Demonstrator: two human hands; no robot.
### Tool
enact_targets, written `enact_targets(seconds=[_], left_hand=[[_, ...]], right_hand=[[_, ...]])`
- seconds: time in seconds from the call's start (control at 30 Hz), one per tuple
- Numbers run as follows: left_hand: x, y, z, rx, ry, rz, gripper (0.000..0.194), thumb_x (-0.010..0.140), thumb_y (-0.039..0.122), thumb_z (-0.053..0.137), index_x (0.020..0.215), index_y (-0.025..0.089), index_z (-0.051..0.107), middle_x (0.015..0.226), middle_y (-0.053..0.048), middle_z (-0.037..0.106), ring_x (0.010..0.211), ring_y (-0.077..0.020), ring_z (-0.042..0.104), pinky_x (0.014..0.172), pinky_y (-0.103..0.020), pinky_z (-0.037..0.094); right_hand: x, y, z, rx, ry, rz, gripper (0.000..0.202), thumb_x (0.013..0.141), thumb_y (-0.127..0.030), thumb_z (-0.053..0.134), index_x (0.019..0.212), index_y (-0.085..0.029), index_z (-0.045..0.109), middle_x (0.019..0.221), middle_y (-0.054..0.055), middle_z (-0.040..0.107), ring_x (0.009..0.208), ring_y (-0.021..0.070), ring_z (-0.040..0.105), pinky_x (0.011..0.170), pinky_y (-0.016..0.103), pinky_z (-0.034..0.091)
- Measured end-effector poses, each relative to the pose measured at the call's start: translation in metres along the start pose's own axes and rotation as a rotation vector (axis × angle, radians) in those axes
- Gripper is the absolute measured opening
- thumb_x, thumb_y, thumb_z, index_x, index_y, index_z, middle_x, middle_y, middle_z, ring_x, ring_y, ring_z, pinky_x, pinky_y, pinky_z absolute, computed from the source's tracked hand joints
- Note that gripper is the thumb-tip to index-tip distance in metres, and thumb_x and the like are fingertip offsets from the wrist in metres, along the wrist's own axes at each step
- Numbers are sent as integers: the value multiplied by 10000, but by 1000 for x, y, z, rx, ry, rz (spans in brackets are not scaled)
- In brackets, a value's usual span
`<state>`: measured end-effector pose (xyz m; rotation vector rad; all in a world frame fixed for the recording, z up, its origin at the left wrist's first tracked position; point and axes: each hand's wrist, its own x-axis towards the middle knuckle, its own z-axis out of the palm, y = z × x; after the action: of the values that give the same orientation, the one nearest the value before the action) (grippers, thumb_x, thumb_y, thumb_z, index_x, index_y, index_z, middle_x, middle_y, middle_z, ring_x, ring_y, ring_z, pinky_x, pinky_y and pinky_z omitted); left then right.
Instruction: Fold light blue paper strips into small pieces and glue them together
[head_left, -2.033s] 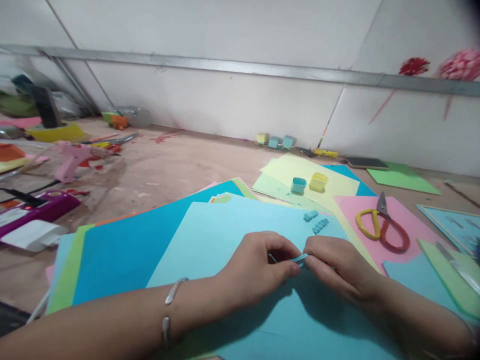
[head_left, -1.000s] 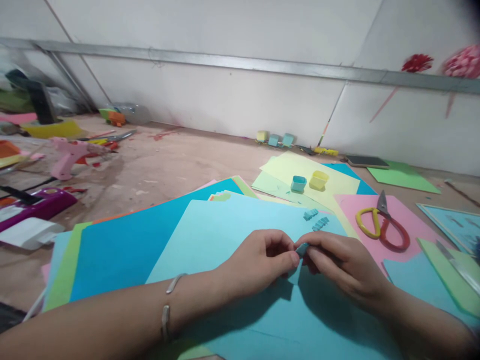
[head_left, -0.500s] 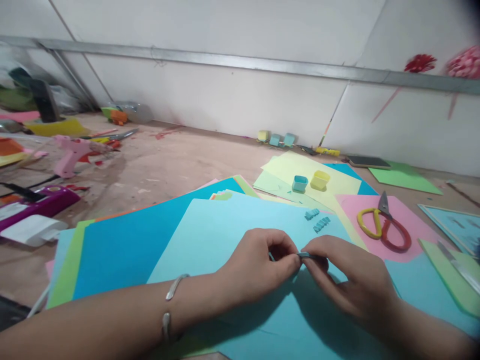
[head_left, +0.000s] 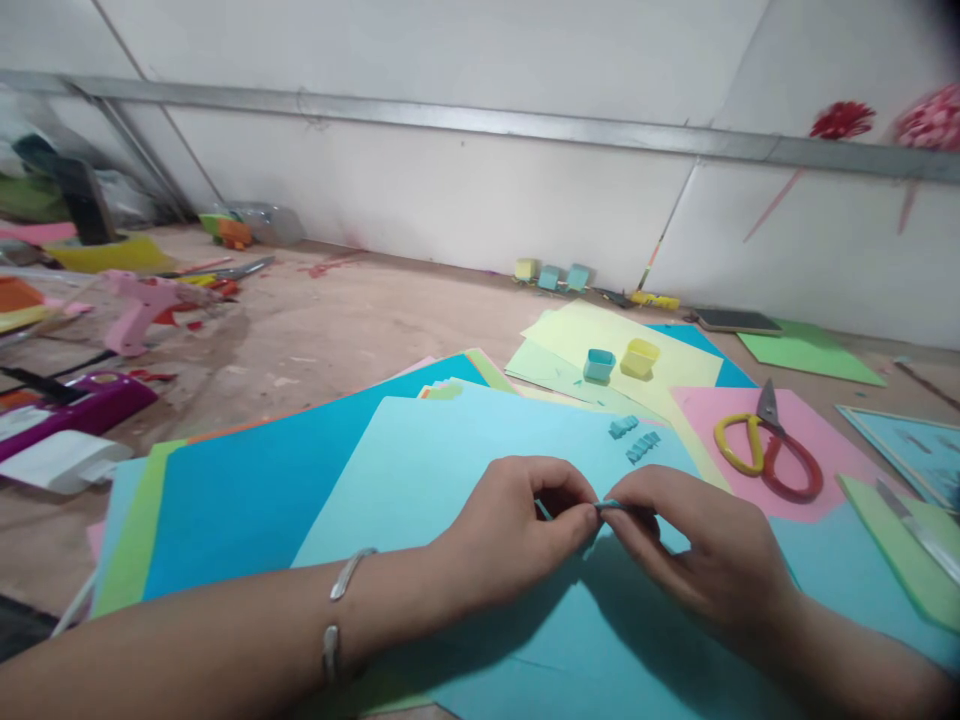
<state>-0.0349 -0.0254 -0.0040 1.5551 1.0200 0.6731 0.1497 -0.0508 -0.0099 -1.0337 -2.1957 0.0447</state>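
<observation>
Two bare hands meet above a pale-blue flat paper sheet [head_left: 405, 450], near and right of centre. The left hand [head_left: 517, 530] and right hand [head_left: 705, 545] pinch a small, narrow blue paper piece [head_left: 610, 504] between them, mostly hidden by fingers. Uneven pulling could tear or crookedly crease it; a careless right knuckle could scatter two small pleated blue paper strips [head_left: 643, 447] lying just beyond.
</observation>
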Motion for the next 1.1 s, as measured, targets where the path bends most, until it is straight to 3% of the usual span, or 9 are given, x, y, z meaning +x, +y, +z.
enact_targets(seconds=[0.1,0.27,0.43,0.83,1.1], left_hand=[[-1,1,0,-8,-1,-23,69,733,147,617,686,139,667,597,25,600,566,-92,492,523,-197,377],[-1,3,0,-78,-39,-93,75,737,157,631,674,137,666,564,34,591,496,-84,504,491,-201,395],[4,4,-2,-282,-107,-249,77,762,160,629,707,122,668,530,29,602,498,-99,580,539,-217,457],[6,2,-2,-351,-82,-283,84,759,165,635,694,120,661,512,22,607,491,-94,573,540,-215,449],[6,-4,-1,-428,-25,-225,206,569,138,778,735,122,657,616,21,635,594,-93,554,602,-224,440]], right_hand=[[0,-4,-1,-4,-29,-46,137,920,-134,495,843,-191,593,652,-12,600,570,102,550,526,208,415],[-11,-1,-2,-134,45,-224,138,925,-98,519,907,-193,617,707,24,631,638,149,571,571,272,437],[-15,3,-4,-236,59,-444,189,902,-52,528,1066,-82,617,781,112,650,733,219,581,598,349,456],[-16,4,1,-145,-2,-350,212,921,-59,491,1093,-87,612,770,79,618,674,182,483,570,323,410],[-13,8,5,-144,11,-305,173,902,-24,519,1021,-90,627,780,73,622,696,165,525,581,287,443]])
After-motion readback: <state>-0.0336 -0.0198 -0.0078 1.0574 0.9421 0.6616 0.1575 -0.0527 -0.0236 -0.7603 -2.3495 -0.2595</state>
